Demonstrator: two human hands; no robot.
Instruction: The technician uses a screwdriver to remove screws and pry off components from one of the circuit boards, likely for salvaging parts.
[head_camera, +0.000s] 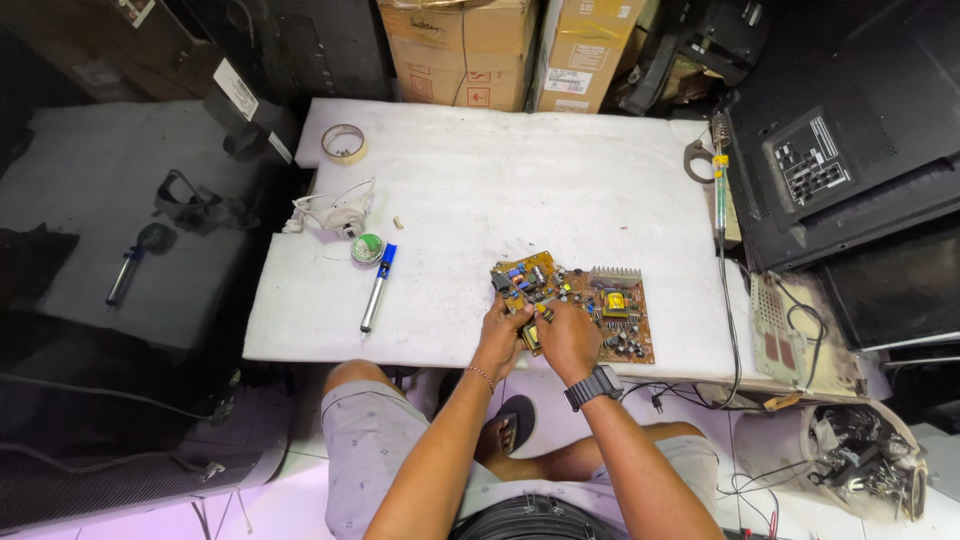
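Here both hands, the left hand (503, 325) and right hand (565, 330), have fingers clamped on the near-left corner of the brown circuit board (585, 300) lying on the white desk (480, 190), soldering iron (719, 185) untouched aside.

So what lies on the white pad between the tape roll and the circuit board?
In the head view, between the tape roll and the circuit board the white pad is bare; the small round tin lies off that line.
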